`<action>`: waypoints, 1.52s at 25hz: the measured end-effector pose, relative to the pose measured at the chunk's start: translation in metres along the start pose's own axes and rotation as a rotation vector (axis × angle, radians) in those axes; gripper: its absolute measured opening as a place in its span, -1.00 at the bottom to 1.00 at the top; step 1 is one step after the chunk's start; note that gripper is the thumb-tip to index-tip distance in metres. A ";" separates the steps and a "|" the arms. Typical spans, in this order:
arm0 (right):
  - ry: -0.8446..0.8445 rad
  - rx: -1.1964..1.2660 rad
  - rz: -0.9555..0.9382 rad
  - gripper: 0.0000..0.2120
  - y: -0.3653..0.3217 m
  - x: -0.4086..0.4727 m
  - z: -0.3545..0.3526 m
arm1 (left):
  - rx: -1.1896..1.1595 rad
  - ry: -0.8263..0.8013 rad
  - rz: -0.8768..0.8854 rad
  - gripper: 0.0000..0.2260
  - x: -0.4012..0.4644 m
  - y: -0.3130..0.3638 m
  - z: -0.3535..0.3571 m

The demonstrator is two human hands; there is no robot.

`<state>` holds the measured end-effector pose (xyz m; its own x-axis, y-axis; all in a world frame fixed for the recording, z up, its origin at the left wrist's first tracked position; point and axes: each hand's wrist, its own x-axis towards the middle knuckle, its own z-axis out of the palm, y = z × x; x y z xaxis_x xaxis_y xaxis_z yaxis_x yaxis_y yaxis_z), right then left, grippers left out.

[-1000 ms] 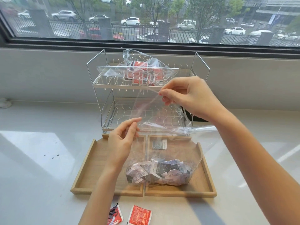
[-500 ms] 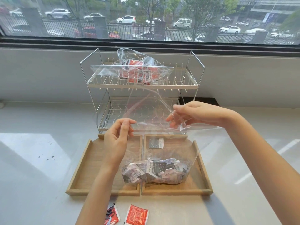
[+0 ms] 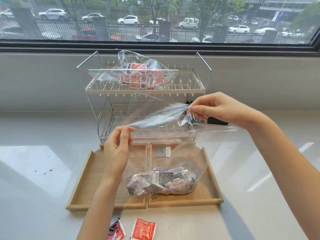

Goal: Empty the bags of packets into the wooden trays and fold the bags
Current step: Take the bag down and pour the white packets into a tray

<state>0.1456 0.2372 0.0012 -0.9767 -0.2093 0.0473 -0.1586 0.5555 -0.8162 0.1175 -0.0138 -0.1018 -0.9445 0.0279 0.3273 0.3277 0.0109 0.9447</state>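
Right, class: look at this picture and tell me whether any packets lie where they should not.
Yes. Two red packets lie loose on the counter in front of the wooden trays, outside them. One grey packet lies alone in the right tray, out of the bag the hands pinch.

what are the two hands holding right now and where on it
Both grip the clear plastic bag of grey packets by its open top edge: left hand pinches the left side, right hand the right.

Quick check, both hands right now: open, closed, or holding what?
Left hand: pinching the near-left edge of the clear bag of grey packets.
Right hand: pinching the bag's far-right edge, pulling the mouth open.
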 end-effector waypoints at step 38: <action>0.290 0.207 0.540 -0.27 0.150 -0.064 0.173 | 0.298 -0.297 -0.480 -0.40 -0.070 -0.103 -0.010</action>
<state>0.2093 0.1948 -0.2239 -0.9151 0.2982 -0.2713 0.3692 0.3494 -0.8612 0.1495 -0.0264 -0.2223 -0.9551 0.2264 -0.1908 -0.0978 0.3671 0.9250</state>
